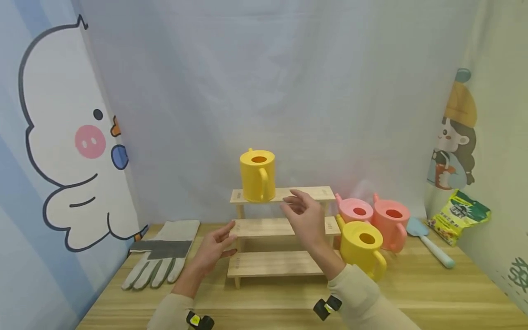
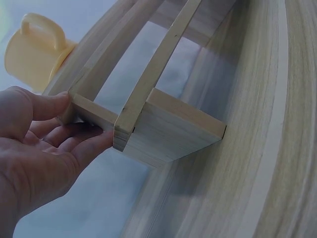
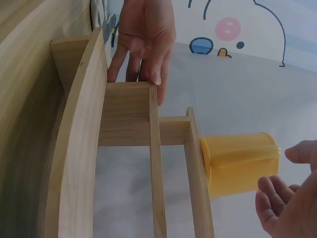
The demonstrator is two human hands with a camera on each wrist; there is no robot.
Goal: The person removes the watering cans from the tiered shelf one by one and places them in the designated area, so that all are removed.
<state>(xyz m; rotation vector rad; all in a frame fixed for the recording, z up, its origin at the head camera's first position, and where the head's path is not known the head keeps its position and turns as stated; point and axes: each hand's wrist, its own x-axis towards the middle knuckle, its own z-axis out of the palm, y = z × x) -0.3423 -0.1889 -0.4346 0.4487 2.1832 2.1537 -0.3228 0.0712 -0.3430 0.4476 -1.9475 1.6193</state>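
Observation:
A three-tier wooden stand (image 1: pixel 268 265) stands on the table. At its left side my left hand (image 1: pixel 210 250) holds the end of the middle shelf (image 2: pixel 94 110), thumb on one face and fingers against the other. One yellow watering can (image 1: pixel 250 179) sits upright on the left part of the top shelf, its handle facing me. To the right of that can, my right hand (image 1: pixel 306 221) hovers in front of the top shelf, fingers loosely bent, with nothing in them. In the right wrist view, a gap shows between these fingertips (image 3: pixel 265 191) and the can.
Right of the stand are a second yellow watering can (image 1: pixel 358 243), a pink one (image 1: pixel 350 205) and a coral one (image 1: pixel 385 224). Farther right lie a small shovel (image 1: pixel 433 247) and a green-yellow packet (image 1: pixel 458 217). Work gloves (image 1: pixel 169 250) lie at left. A curtain (image 1: pixel 264 91) hangs behind.

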